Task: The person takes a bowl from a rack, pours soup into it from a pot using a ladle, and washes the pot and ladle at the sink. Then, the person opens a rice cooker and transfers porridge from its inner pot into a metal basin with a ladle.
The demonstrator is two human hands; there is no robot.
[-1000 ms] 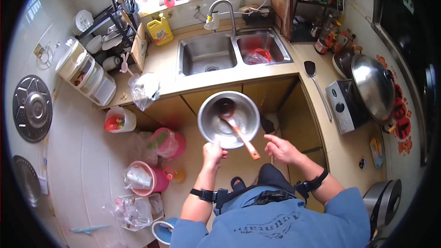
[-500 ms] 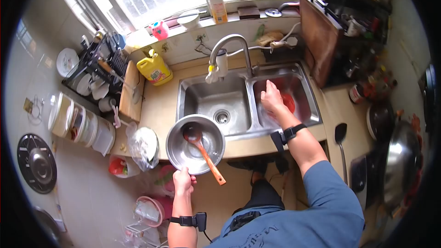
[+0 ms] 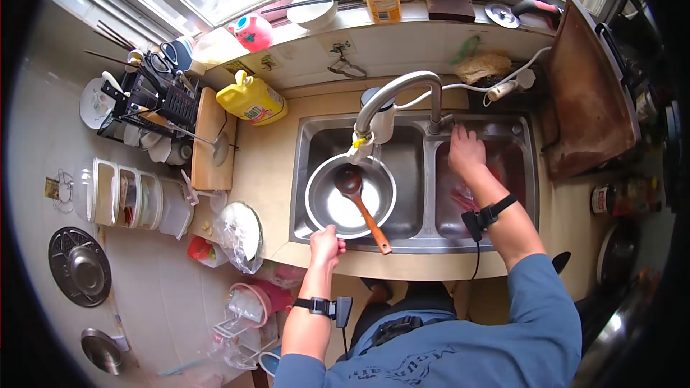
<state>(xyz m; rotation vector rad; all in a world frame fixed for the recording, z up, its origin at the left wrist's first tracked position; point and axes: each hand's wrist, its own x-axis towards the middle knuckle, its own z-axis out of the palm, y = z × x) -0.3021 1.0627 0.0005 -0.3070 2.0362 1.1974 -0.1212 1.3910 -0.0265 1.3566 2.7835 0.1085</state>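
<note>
My left hand (image 3: pixel 328 246) grips the near rim of a round metal bowl (image 3: pixel 316 197) held over the left sink basin (image 3: pixel 408 172). A wooden ladle (image 3: pixel 366 219) with a dark scoop leans in the bowl, its handle sticking out over the near rim. Above the bowl hangs the spout of a curved metal faucet (image 3: pixel 402 82); whether water runs cannot be made out. My right hand (image 3: pixel 467 151) reaches over the right basin, its fingers closed at the small faucet lever (image 3: pixel 447 121) at the faucet's base. Something red and partly hidden (image 3: pixel 463 197) lies in the right basin under my forearm.
A yellow jug (image 3: pixel 251 99) and a dish rack (image 3: pixel 154 100) stand on the left. Near the counter's front left edge lies a plastic-wrapped plate (image 3: pixel 241 233). A large wooden board (image 3: pixel 586 100) leans at the right. Bottles and bowls line the windowsill.
My left hand has brought the bowl and ladle from the counter's front edge to under the spout. My right hand has moved from over the right basin to the faucet lever.
</note>
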